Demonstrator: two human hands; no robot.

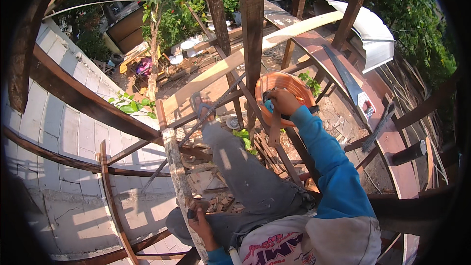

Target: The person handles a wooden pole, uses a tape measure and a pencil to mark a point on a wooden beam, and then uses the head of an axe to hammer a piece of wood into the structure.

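Note:
My right hand (pixel 287 102), in a blue sleeve, reaches over an orange bucket (pixel 305 86) with its fingers curled down. What they hold, if anything, is hidden. A blue item (pixel 268 105) shows beside the fingers inside the bucket. Just below the hand, a flat brown wooden piece (pixel 274 131) hangs across the bucket's near rim; whether the hand touches it I cannot tell. Low in the view, my left hand (pixel 200 222) is closed beside a pale, weathered wooden beam (pixel 175 169). A small dark thing (pixel 192 213) shows at its fingers, too unclear to name.
A handsaw (pixel 343 76) and a bundle of grey wire (pixel 380 127) lie on the reddish plank (pixel 314 44) at right, near a black cylinder (pixel 409 152). Dark wooden posts (pixel 252 29) stand ahead. My sandalled foot (pixel 203 109) rests on a thin bar above ground debris. A block wall (pixel 73 132) runs along the left.

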